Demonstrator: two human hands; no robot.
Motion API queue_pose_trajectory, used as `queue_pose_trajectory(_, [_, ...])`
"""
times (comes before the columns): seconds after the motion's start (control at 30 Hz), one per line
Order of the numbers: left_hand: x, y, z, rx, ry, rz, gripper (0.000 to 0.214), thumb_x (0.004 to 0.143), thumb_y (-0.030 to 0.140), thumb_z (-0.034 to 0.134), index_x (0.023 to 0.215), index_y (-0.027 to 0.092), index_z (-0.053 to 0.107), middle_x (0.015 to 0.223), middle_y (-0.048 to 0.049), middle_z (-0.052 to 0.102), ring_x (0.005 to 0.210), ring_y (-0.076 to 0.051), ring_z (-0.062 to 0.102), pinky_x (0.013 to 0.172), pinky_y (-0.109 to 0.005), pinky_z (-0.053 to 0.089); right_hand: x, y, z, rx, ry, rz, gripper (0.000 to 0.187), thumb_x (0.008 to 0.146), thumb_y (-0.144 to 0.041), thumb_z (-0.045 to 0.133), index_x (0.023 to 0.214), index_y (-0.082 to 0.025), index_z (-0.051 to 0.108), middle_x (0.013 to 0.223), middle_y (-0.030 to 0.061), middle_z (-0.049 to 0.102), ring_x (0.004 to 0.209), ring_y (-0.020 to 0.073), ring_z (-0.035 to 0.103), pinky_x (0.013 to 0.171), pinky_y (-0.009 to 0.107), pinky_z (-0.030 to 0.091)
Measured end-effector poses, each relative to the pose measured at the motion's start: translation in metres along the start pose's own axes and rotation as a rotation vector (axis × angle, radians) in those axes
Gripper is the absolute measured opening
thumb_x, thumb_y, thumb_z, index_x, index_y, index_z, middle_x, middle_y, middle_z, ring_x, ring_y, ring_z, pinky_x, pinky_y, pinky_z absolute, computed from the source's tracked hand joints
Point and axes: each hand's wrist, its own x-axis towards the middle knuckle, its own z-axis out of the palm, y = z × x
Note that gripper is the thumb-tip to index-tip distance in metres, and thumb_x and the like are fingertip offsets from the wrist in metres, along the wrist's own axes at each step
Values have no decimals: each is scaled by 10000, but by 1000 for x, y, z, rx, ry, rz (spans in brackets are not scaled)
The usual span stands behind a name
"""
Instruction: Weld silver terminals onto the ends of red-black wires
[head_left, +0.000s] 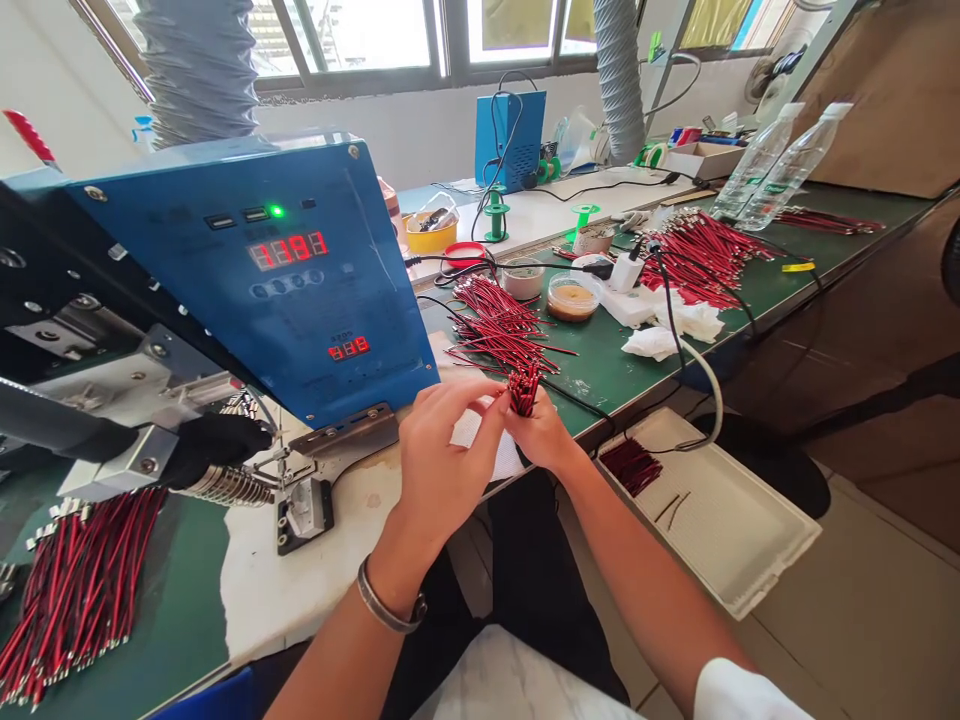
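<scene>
My right hand [546, 436] grips a tight bundle of short red and black wires [523, 388], held upright above the table's front edge. The fingers of my left hand [442, 455] are pinched at the top of that same bundle, and a metal bracelet sits on that wrist. Both hands hover over a white sheet on the bench, just in front of the blue machine [300, 280] with its red digit displays and green light.
A loose pile of red-black wires [502, 325] lies behind my hands, with more piles [697, 255] at the back right and another [75, 590] at the near left. A soldering head [225, 485] juts out at the left. A white tray [712, 510] sits low on the right. Small pots, crumpled tissues [671, 330] and plastic bottles [772, 165] are on the green mat.
</scene>
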Motion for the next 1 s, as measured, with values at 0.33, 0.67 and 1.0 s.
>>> queue_pose_trajectory(0.33, [-5, -7, -7, -178, -34, 119, 96, 843, 111, 770, 843, 198, 730, 860, -9, 821, 762, -139, 751, 733, -289, 553, -5, -9, -3, -94, -65, 30, 529, 714, -602, 781, 526, -214, 475, 550, -33, 385, 612, 136, 413, 556, 277, 404])
queue_pose_trajectory(0.67, [-11, -9, -9, -198, -31, 94, 82, 867, 120, 745, 889, 199, 756, 905, -29, 825, 813, -151, 760, 784, -291, 576, -3, -19, -2, -104, -157, 16, 553, 775, -636, 671, 521, -206, 432, 551, -29, 390, 572, 112, 349, 530, 271, 333])
queue_pose_trajectory(1.0, [-35, -7, 9, -281, 15, -218, 516, 837, 462, 791, 1265, 219, 639, 1179, -96, 750, 1017, -219, 722, 918, -358, 577, -6, -18, 2, -133, -152, -9, 358, 829, -428, 622, 579, -208, 490, 569, -39, 397, 564, 110, 332, 543, 273, 336])
